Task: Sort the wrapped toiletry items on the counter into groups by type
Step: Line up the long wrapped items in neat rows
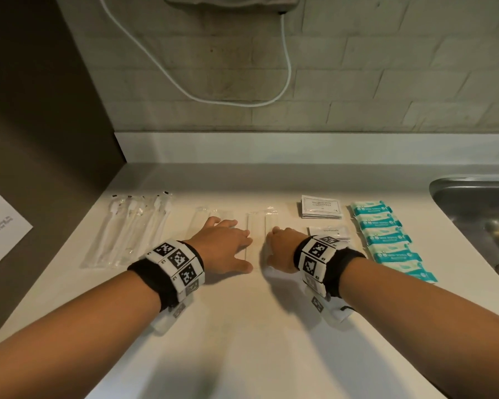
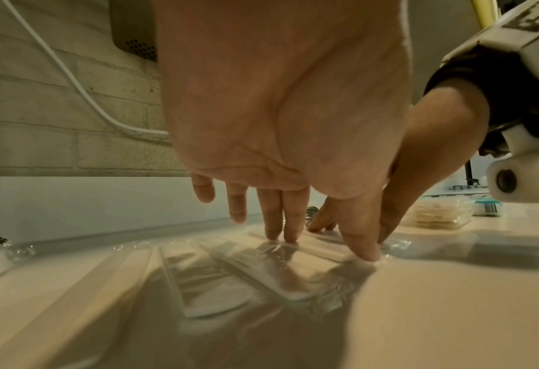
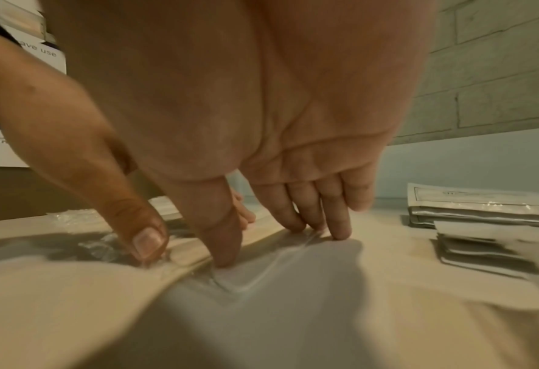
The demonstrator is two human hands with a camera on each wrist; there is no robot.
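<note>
A flat white item in clear wrap lies mid-counter between my hands. My left hand rests with straight fingers on it and on the neighbouring clear-wrapped pieces; its thumb presses the wrap's left edge. My right hand presses its thumb and fingertips down on the same wrap. Neither hand lifts anything. Wrapped toothbrushes lie grouped at the left. Shampoo sachets, toothpaste sachets and a row of teal wipe packs lie at the right.
A steel sink is set into the counter at the far right. A printed sheet hangs on the dark panel at the left. A white cable loops on the brick wall behind.
</note>
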